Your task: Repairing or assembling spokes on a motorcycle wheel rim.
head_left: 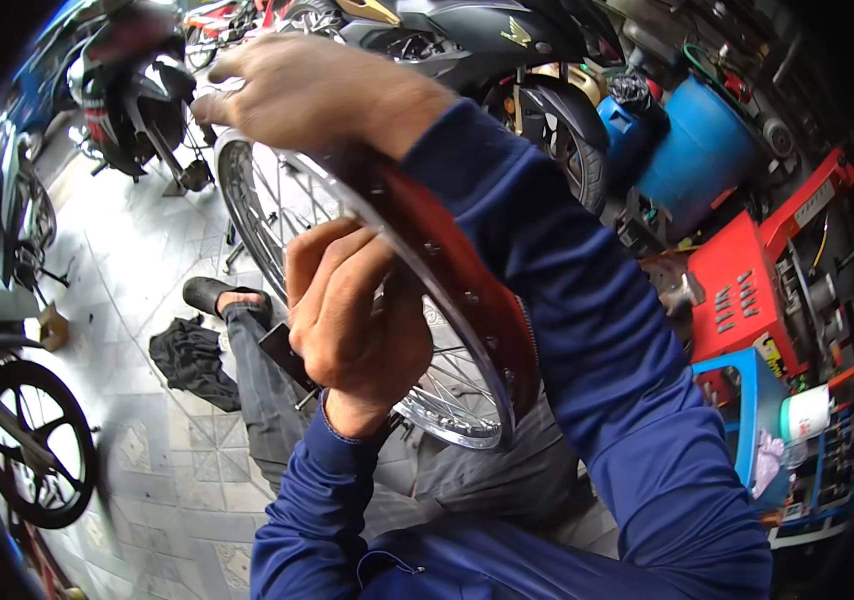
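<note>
A spoked wheel (449,437) with a bright metal rim and a red-brown band (502,340) stands tilted over my lap. My left hand (352,310) is closed among the spokes at the near side of the rim, fingers curled against it; its fingertips are partly hidden. My right hand (317,90) reaches across the wheel's top, fingers apart and slightly bent, with no held object visible. My right sleeve covers part of the band. Below, my legs (272,390) are on the tiled floor.
Motorcycles (457,40) line the back and left. A loose black wheel (37,440) is at lower left, a dark cloth (192,360) by my leg. At right are blue drums (697,140), a red metal object (737,300), a blue plastic item (747,400) and tools.
</note>
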### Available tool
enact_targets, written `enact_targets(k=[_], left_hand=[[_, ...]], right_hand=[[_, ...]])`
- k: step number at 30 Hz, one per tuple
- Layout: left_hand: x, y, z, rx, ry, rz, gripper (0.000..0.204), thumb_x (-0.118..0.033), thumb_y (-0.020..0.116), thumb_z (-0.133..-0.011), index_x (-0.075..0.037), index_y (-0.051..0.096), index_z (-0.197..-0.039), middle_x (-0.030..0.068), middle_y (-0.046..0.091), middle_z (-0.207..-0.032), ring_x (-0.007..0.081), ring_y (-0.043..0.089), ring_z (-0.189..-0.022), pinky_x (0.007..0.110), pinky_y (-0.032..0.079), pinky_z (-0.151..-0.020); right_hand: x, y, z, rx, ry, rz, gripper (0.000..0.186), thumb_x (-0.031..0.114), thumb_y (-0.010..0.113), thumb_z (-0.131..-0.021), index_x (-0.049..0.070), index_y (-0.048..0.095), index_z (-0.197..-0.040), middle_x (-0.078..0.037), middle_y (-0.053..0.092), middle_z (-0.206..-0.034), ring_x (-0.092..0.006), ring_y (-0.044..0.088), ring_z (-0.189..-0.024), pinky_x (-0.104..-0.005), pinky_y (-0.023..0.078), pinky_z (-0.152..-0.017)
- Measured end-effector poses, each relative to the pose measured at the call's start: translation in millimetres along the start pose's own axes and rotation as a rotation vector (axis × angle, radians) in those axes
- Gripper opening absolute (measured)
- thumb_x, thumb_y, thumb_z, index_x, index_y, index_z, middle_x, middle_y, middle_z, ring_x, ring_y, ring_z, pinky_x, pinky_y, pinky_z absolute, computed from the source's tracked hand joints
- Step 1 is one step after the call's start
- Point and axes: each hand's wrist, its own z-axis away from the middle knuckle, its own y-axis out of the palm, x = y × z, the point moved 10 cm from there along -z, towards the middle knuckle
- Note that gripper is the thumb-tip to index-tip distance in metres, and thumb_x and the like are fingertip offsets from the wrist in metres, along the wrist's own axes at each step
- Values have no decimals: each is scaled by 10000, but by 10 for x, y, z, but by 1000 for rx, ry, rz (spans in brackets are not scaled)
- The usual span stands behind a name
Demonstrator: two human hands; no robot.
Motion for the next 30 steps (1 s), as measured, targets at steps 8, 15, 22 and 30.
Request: enact_targets(k=[8, 15, 22, 30], left_hand=[[58, 106, -57, 148, -55, -31, 290, 172, 665, -692, 53, 718, -950, 146, 735, -866, 262, 706, -793, 309, 546, -739], [424, -9, 119, 375, -417, 41, 313, 157, 684, -825, 59, 695, -1121, 120, 727, -1073, 190, 673, -1028, 280, 498, -917], [264, -10, 144, -16, -240, 67, 366, 185, 696, -715, 27, 659, -1043, 153, 724, -1062, 214, 689, -874, 321, 500, -847], [295, 129, 12, 251, -186, 149, 208, 127, 658, -752, 24, 669, -933, 86, 666, -796, 204, 608, -715, 328, 395, -744]], right_hand=[[-42, 0, -140, 20, 58, -25, 591, 472, 544, -996, -47, 673, -1248, -280, 644, -1288, -379, 611, -1252, -442, 469, -1068], [41, 59, -222, 15, -11, 69, 576, 447, 499, -996, -58, 713, -1169, -282, 684, -1209, -373, 660, -1170, -443, 502, -1024], [-24, 10, -141, 67, 75, 76, 586, 478, 532, -1003, -21, 669, -1278, -257, 678, -1240, -366, 661, -1177, -445, 520, -1003], [-8, 21, -41, 77, 90, 91, 592, 484, 519, -1035, -2, 618, -1358, -257, 647, -1301, -369, 647, -1213, -433, 493, -1063]])
